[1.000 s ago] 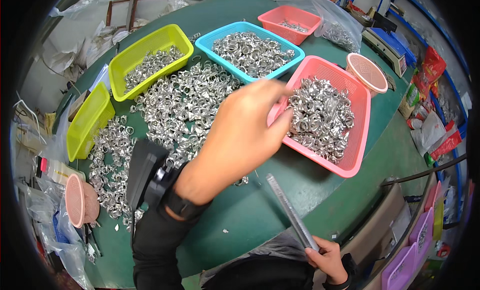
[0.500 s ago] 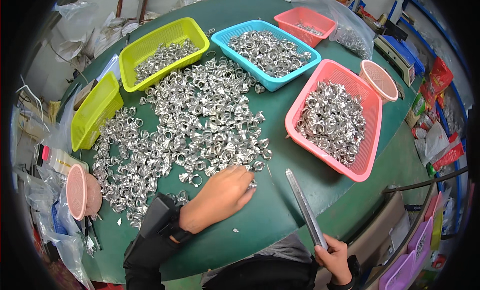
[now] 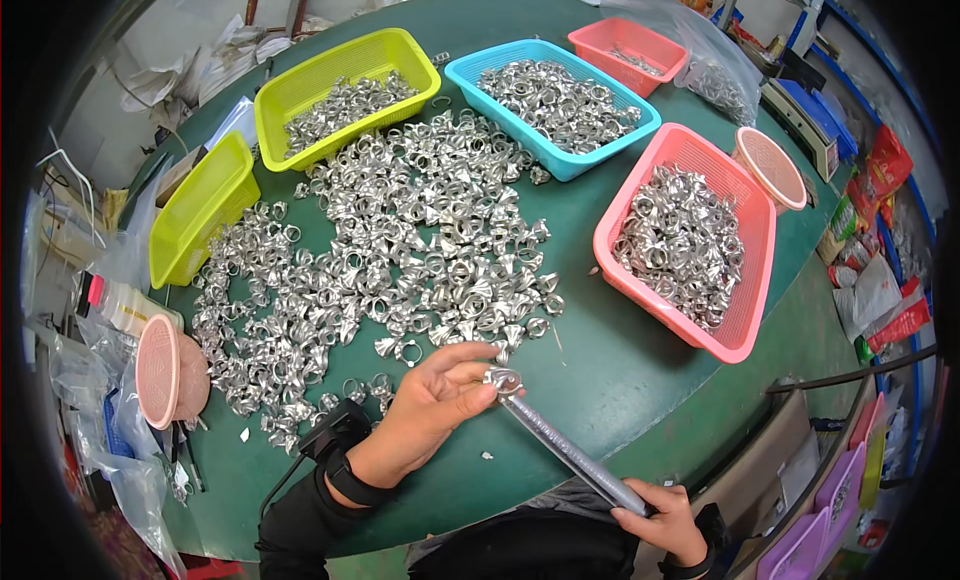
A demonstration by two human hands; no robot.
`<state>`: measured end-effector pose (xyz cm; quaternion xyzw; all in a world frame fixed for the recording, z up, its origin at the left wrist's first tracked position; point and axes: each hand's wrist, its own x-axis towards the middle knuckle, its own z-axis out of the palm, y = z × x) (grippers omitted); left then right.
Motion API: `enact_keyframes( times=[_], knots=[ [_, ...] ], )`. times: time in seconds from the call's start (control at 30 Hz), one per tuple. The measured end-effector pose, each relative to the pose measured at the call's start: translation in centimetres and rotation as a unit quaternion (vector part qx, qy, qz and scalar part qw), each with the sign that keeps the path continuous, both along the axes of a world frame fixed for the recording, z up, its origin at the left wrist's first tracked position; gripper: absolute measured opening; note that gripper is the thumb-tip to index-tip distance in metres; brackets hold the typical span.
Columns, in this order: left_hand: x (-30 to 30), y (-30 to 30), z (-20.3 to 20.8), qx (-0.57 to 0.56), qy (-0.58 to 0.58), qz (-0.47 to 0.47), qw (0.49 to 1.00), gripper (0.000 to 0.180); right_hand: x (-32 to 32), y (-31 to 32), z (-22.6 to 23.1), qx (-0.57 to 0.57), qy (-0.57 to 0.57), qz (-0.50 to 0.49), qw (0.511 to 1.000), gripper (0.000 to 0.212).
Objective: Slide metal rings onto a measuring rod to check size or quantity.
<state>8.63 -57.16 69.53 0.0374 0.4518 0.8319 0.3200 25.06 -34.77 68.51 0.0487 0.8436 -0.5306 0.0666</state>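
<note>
My left hand (image 3: pixel 430 415) pinches a silver-coloured ring (image 3: pixel 506 382) between thumb and fingers. The ring is at the narrow tip of a grey, tapered ring mandrel (image 3: pixel 570 452); whether it is around the tip or just against it I cannot tell. My right hand (image 3: pixel 665 525) grips the mandrel's thick end near the table's front edge, with the rod slanting up to the left. Just beyond my left hand spreads a big loose pile of silver-coloured rings (image 3: pixel 430 230) on the green table (image 3: pixel 590 350).
A pink basket (image 3: pixel 757 310) of rings stands right; a blue basket (image 3: pixel 570 168) and a yellow-green basket (image 3: pixel 350 145) of rings stand behind the pile. Another yellow-green basket (image 3: pixel 195 225) tilts at left. Small round pink baskets (image 3: pixel 770 168) sit at both sides. A small pink basket (image 3: pixel 625 45) is farther back.
My left hand has risen from the pile's near edge with a ring pinched in it. The mandrel has swung left and down, so its tip meets the ring.
</note>
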Motion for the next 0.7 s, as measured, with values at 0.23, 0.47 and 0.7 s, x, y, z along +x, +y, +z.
enact_keyframes(
  times=[0.23,0.47,0.7],
  knots=[
    [1.0,0.0,-0.6,-0.073,0.056,-0.075,0.993,0.030,0.0,-0.4,-0.1,0.048,0.064,-0.016,0.997,0.024],
    [2.6,1.1,-0.5,-0.098,0.120,-0.106,0.982,0.027,-0.7,-0.6,0.5,0.068,0.079,0.016,0.994,0.026],
    [1.7,1.1,0.0,-0.190,0.165,-0.149,0.956,0.028,-0.7,-1.7,-0.3,0.007,0.009,-0.037,0.999,0.025]
  ],
)
